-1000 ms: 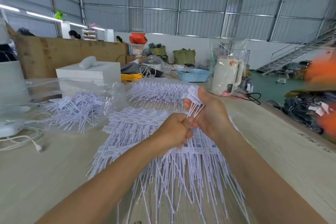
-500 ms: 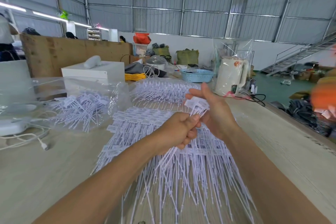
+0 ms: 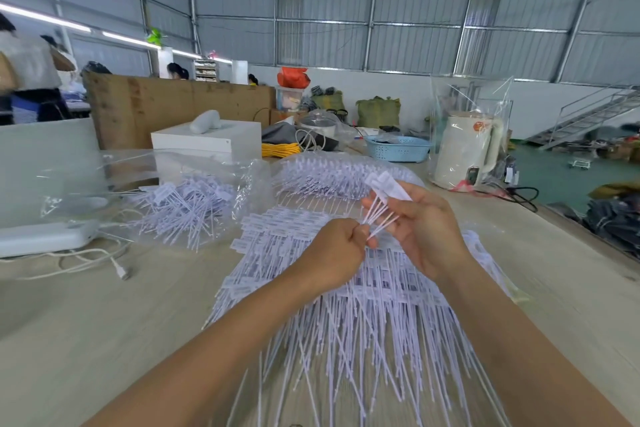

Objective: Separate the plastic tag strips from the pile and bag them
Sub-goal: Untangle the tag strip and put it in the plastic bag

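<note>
Toward the left edge of the table (image 3: 86, 322) lies the clear bag (image 3: 194, 198), already part-filled with loose tags and well apart from my hands. My left hand (image 3: 332, 253) is curled, pinching the thin tail ends of a small bunch of tag strips (image 3: 382, 204); my right hand (image 3: 420, 229) holds the same bunch higher up, fingers wrapped loosely round the stems just below the flat label heads. The big pile (image 3: 346, 305) spreads across the middle of the table beneath both wrists. These strips look feather-light, springy and slick, so I judge they tangle easily; gripping near the heads seems best. The table is pale wood grain, in a large metal-walled warehouse, with a white kettle (image 3: 465, 149) near the far right edge.
</note>
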The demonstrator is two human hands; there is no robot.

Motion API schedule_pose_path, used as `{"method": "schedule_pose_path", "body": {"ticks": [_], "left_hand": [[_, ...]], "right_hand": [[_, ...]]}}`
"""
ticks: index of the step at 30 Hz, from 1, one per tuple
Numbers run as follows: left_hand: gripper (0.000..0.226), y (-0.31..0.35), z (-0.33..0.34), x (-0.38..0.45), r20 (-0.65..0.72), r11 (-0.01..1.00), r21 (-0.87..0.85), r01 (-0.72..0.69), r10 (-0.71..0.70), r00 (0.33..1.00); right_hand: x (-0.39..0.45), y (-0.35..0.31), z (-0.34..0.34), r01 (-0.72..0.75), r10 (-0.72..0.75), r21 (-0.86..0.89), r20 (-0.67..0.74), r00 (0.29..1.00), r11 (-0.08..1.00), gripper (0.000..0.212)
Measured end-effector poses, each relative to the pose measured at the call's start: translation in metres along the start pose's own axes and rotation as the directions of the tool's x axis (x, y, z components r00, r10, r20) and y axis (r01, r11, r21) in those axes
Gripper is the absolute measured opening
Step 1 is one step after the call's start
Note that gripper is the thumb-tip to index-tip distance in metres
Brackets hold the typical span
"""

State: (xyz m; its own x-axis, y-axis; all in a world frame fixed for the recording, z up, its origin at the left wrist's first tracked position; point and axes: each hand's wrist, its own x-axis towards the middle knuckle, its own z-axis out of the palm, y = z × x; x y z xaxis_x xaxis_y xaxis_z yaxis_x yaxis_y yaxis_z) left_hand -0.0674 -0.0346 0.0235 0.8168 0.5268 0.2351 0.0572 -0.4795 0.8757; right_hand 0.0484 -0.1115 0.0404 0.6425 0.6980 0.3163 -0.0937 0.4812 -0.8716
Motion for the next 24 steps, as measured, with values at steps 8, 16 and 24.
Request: {"method": "schedule_pose_path", "body": {"ticks": [8, 16, 24], "left_hand": [[0.034, -0.007, -0.014, -0.005, 0.004, 0.996, -0.005, 0.086, -0.086, 0.996], [0.032, -0.017, -0.034, -0.016, -0.058, 0.988, -0.023, 0.150, -0.151, 0.987], [0.028, -0.021, -0.060, -0.035, -0.143, 0.950, -0.255, 0.181, -0.222, 0.965]], "right_hand": [[0.005, 0.016, 0.027, -0.177, 0.176, 0.095, 0.013, 0.984, 0.980, 0.026], [0.010, 0.040, 0.060, -0.203, 0.203, -0.003, 0.018, 0.979, 0.979, 0.029], [0.007, 0.047, 0.085, -0.225, 0.224, -0.009, 0.133, 0.965, 0.974, 0.030]]}}
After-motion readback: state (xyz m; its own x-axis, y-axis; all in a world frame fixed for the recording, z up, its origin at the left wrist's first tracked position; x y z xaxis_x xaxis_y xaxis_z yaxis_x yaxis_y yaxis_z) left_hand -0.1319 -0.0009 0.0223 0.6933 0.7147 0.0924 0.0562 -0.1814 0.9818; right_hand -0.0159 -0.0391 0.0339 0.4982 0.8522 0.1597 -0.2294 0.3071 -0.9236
